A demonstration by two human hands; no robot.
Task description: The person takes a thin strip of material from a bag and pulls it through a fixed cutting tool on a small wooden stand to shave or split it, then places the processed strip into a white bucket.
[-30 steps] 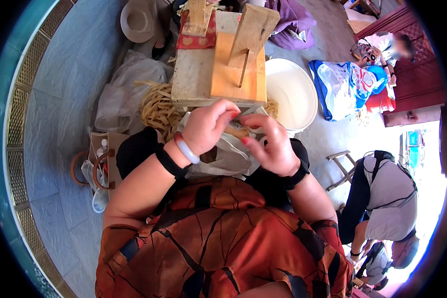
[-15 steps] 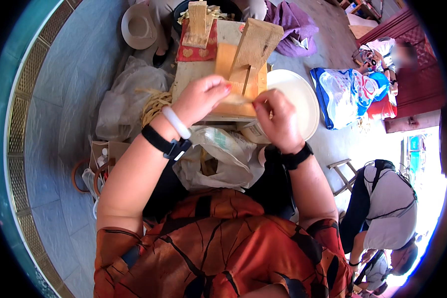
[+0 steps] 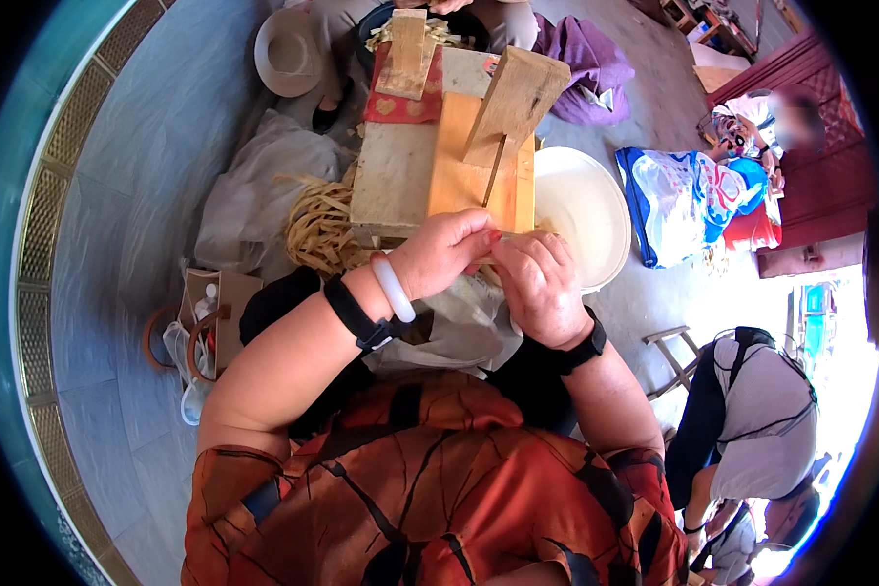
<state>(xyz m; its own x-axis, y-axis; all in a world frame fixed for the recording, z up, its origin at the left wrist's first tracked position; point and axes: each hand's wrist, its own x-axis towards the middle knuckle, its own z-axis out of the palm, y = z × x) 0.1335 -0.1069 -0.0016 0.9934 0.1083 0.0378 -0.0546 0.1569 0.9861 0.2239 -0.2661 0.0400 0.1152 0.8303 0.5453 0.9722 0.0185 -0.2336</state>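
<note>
Just in front of the wooden block's near edge, my left hand (image 3: 447, 256) and my right hand (image 3: 539, 283) meet, fingertips pinched together. A thin pale strip is between them, mostly hidden by the fingers. Beyond them lies the flat orange-brown wooden block (image 3: 449, 176), with an upright wooden board (image 3: 518, 98) slotted into it. Both rest on a worn pale low table (image 3: 386, 181). A white round tub (image 3: 596, 215) stands right of the block, close to my right hand. Under my wrists, a whitish plastic sack (image 3: 464, 337) lies by my lap.
Bundled pale strips (image 3: 317, 220) and a clear plastic bag (image 3: 254, 210) lie left of the table. A second wooden stand (image 3: 405, 59) sits on a red cloth (image 3: 396, 109). Another person's hand (image 3: 446, 5) is above a dark basin (image 3: 371, 24). People are at right near a stool (image 3: 669, 356).
Both hands have come down toward me, off the block to its near edge, and closer together. The strip stretched between them is now mostly covered by fingers.
</note>
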